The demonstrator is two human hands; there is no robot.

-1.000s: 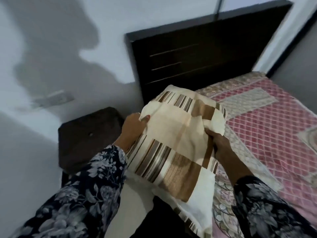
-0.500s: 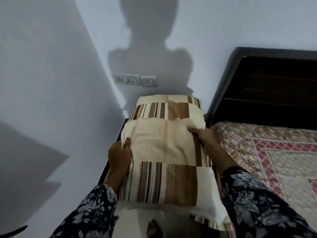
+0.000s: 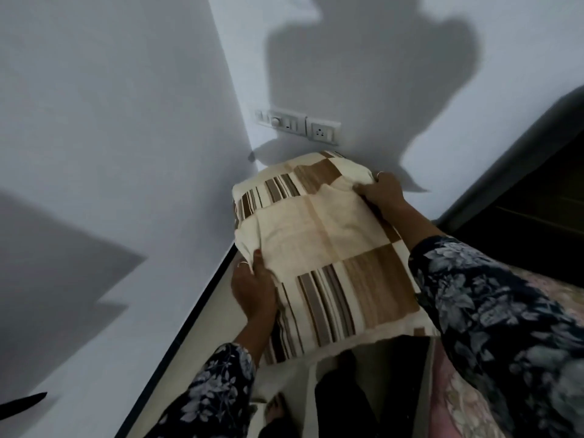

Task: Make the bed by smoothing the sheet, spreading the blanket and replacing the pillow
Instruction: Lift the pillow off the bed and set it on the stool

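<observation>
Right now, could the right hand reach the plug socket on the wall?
Probably not yet: the right hand grips the pillow, as does the left hand. The socket sits just beyond, nothing between.

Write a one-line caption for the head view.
Both hands, left and right, grip a striped pillow beside the bed's headboard.
</observation>
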